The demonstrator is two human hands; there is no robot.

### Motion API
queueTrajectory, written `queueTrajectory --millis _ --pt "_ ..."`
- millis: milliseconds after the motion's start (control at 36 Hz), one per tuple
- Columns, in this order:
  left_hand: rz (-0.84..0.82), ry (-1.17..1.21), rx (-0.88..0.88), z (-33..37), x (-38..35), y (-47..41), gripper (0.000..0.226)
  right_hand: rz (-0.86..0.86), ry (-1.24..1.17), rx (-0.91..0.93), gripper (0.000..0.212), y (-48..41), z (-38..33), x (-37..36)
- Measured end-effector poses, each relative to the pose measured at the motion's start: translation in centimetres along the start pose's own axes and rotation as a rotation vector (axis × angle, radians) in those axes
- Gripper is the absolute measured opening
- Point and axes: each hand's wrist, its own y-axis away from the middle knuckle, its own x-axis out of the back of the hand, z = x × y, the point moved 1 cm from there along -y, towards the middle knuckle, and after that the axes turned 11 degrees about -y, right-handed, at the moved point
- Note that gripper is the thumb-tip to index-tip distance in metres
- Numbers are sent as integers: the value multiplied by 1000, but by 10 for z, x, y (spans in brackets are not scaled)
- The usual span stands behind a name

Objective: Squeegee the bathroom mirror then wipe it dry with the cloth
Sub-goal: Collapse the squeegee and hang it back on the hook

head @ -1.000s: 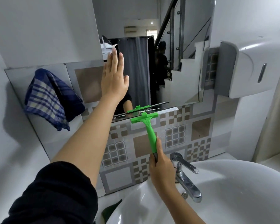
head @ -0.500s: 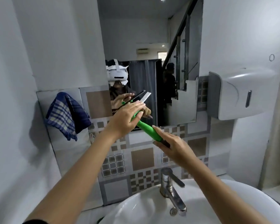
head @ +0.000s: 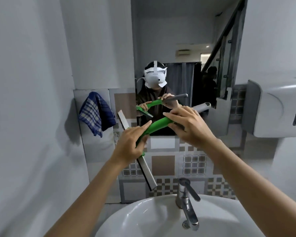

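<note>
since half a second ago both hands have come lower and nearer the camera, and the squeegee (head: 158, 124) has swung so its blade now runs steeply down toward the sink (head: 143, 218) instead of lying up against the glass.

largest to smallest: the mirror (head: 178, 31) fills the upper middle of the wall, and its lower part reflects the person holding the tool. the white sink sits at the bottom edge, with a chrome tap (head: 186, 200) at its back rim. a white dispenser (head: 277, 110) is mounted on the wall to the right of the mirror. the blue checked cloth (head: 96, 113) hangs on the tiled wall to the left of the mirror, well apart from both hands.

the squeegee is held in front of the mirror's bottom edge, clear of the glass. the left hand (head: 129, 146) is clenched around the green neck where handle meets blade. the right hand (head: 188, 125) grips the upper handle, its fingers (head: 171, 115) curled over the green part, with the grey end sticking out past it to the right.
</note>
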Motion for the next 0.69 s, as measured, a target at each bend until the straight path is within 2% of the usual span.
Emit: queueTrajectory --millis 56,139,194,306,389,472,556,694 --pt "63 -41 73 0 1 12 48 194 -83 -55 34 -2 -10 -18" --pt "139 -126 162 -2 1 31 45 485 -348 -293 38 -6 -33 -42" --pt "170 -164 200 -2 1 41 46 554 -578 -451 45 -12 -51 -60" --pt "213 -148 299 3 3 56 43 504 -774 -593 67 -30 -86 -89" --pt "236 -195 310 0 4 68 40 515 -862 -689 77 -38 -103 -107" --pt "234 -239 330 -8 3 78 42 499 -996 -761 77 -42 -108 -127" --pt "201 -229 372 -21 0 91 41 440 -1014 -762 79 -42 -110 -142" --pt "35 -205 430 -48 -6 119 49 387 -1072 -802 77 -39 -108 -165"
